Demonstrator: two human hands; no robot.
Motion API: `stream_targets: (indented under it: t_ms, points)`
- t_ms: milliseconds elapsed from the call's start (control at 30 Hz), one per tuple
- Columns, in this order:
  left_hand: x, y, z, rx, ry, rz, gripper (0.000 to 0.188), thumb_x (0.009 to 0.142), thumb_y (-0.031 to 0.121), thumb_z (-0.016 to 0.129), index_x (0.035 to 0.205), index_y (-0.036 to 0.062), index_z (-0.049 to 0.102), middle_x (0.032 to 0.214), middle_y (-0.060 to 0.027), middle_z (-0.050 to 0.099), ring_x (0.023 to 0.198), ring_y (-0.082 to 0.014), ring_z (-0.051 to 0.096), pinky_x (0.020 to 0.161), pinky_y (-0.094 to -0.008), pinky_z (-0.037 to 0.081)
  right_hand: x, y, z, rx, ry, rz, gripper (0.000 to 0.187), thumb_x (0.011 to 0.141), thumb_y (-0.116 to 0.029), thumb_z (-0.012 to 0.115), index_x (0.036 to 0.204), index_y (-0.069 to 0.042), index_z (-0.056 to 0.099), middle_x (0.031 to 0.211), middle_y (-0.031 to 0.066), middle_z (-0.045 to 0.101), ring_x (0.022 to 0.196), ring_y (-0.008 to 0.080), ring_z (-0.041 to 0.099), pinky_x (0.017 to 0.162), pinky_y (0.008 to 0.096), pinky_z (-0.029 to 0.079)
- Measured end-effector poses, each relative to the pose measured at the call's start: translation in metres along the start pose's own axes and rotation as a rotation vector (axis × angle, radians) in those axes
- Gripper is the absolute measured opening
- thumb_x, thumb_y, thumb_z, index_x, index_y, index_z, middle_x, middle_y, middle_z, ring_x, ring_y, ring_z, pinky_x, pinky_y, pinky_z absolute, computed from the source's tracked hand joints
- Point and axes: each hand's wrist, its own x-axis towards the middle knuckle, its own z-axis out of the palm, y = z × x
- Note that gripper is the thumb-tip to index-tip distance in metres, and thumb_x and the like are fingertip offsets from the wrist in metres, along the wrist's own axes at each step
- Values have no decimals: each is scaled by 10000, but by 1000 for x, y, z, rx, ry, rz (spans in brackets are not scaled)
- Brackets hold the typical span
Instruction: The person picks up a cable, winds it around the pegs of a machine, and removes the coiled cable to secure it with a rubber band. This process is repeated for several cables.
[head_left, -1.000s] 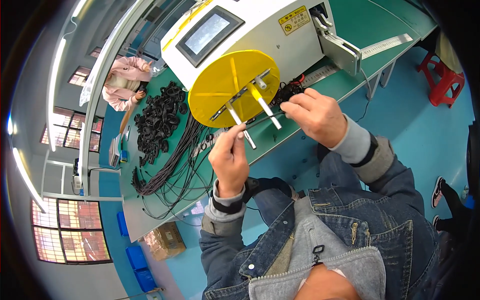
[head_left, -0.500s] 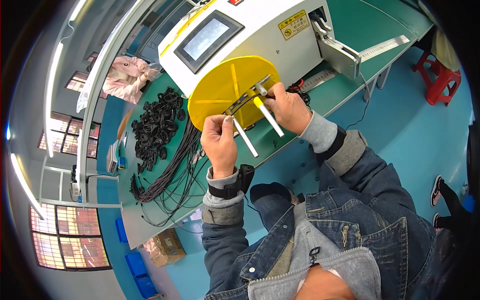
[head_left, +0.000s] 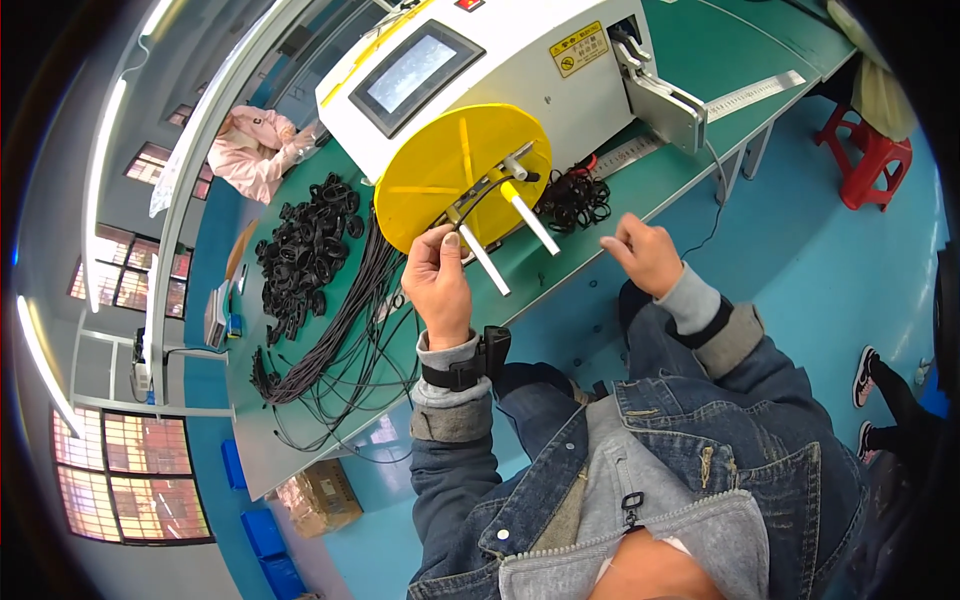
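Observation:
A round yellow winding disc [head_left: 420, 170] sits on the front of a white machine [head_left: 510, 85]. Two silver pegs [head_left: 483, 258] stick out from it toward me. A short length of black cable [head_left: 490, 190] runs across the disc between the peg bases, its one end by the right peg. My left hand [head_left: 440, 285] is closed in a pinch on this cable at the disc's lower edge. Away from the disc, over the near side of the table, my right hand [head_left: 648, 258] holds nothing; its fingers are loosely curled, with the thumb apart.
Coiled black cables [head_left: 310, 240] are heaped left of the disc, beside a long bundle of loose cables [head_left: 335, 345] on the green table [head_left: 690, 175]. More coils [head_left: 578, 200] lie right of the disc, near a steel ruler [head_left: 750, 97]. A person in pink [head_left: 255, 150] sits at far left.
My right hand has let go of the cable by the right peg and moved right and down, off the disc. The left hand keeps its pinch. Coils behind the right hand now show.

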Motion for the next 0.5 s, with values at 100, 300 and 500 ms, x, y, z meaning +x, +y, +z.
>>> stream_targets:
  t_ms: [100,300,500]
  points:
    - [-3,2,-1,-5,12,10,117,855,68,553,907,-28,592,731,2,564,614,-49,482,558,-180,400,-20,2,-8,33,-186,129,237,780,-182,622,681,-21,478,511,118,488,457,246,510,433,331,378]
    - [-13,26,-5,453,40,319,156,816,44,588,958,-15,614,701,-52,566,574,-129,508,521,-234,408,-28,-2,-8,128,-290,195,216,784,-157,614,691,-13,483,499,80,491,445,168,491,426,293,369]
    - [-10,26,-6,725,-14,686,214,779,29,615,991,6,612,700,-109,543,560,-216,514,514,-274,420,-31,-6,-8,150,-333,211,204,797,-140,605,698,-8,486,511,58,509,445,122,480,425,266,373]
